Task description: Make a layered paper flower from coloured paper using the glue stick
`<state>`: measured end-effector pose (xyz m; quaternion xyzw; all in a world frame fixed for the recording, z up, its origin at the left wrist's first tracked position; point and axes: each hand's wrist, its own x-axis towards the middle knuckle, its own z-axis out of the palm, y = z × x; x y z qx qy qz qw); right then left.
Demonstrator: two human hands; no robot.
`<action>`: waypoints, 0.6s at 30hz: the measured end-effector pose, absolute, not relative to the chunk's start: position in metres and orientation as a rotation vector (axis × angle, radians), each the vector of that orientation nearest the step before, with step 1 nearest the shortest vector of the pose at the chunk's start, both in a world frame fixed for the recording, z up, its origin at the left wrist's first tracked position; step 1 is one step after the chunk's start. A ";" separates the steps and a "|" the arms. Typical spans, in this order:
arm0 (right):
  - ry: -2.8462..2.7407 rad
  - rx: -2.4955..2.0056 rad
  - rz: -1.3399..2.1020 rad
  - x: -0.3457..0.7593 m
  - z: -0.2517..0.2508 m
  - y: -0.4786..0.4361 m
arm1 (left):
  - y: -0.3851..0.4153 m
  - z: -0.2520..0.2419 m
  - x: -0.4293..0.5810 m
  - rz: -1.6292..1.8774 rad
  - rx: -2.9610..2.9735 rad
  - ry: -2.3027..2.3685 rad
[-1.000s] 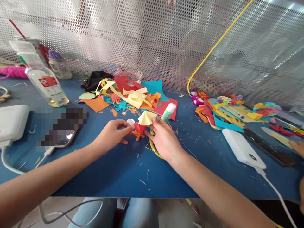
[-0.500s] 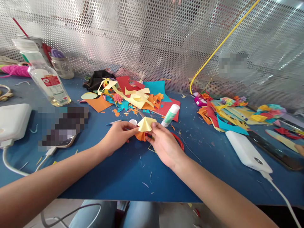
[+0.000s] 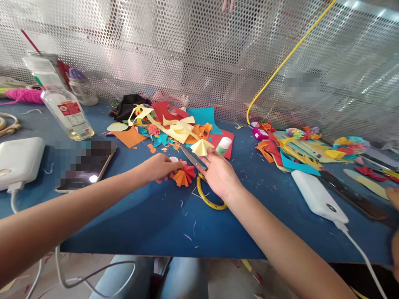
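Observation:
My left hand (image 3: 157, 168) lies low on the blue table (image 3: 149, 220), fingers together, pressing on a folded red and orange paper flower (image 3: 183, 176). My right hand (image 3: 220, 174) pinches a pale yellow folded paper cone (image 3: 202, 147) at its fingertips, lifted a little behind the flower. Under that hand lie scissors (image 3: 209, 198) with yellow handles, their blades pointing toward the paper pile. A green and white glue stick (image 3: 223, 145) lies just beyond my right hand, and its white cap (image 3: 173, 159) sits by my left fingertips.
A heap of coloured paper scraps (image 3: 170, 124) lies behind the hands, a second pile (image 3: 296, 149) at right. There are a white power bank (image 3: 319, 195) with cable, a phone (image 3: 85, 166), a white charger (image 3: 20, 160), a plastic bottle (image 3: 64, 106) and a perforated metal wall (image 3: 199, 54). Another person's hand (image 3: 393, 195) shows at the right edge.
My right hand has carried the yellow cone up and away from the orange and red flower, which now lies uncovered by my left hand. The scissors show again under my right hand.

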<state>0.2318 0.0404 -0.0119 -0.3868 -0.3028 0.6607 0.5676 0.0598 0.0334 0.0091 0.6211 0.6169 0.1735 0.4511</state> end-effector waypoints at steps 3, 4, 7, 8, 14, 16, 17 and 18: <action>-0.731 -0.869 1.600 0.227 -0.016 0.040 | 0.046 0.015 0.067 0.367 1.544 1.528; -0.738 -0.857 1.611 0.225 -0.017 0.039 | 0.049 0.017 0.069 0.358 1.556 1.522; -0.764 -0.818 1.626 0.224 -0.018 0.036 | 0.051 0.018 0.069 0.366 1.586 1.501; -0.770 -0.808 1.632 0.224 -0.018 0.035 | 0.049 0.018 0.069 0.379 1.587 1.496; -0.933 -0.786 1.453 0.231 -0.012 0.033 | 0.029 0.018 0.066 0.542 1.569 1.425; -0.968 -0.760 1.443 0.233 -0.009 0.032 | 0.024 0.017 0.066 0.599 1.560 1.381; -0.977 -0.744 1.468 0.233 -0.008 0.032 | 0.022 0.016 0.067 0.622 1.554 1.359; -0.980 -0.731 1.497 0.233 -0.008 0.031 | 0.021 0.014 0.067 0.638 1.550 1.339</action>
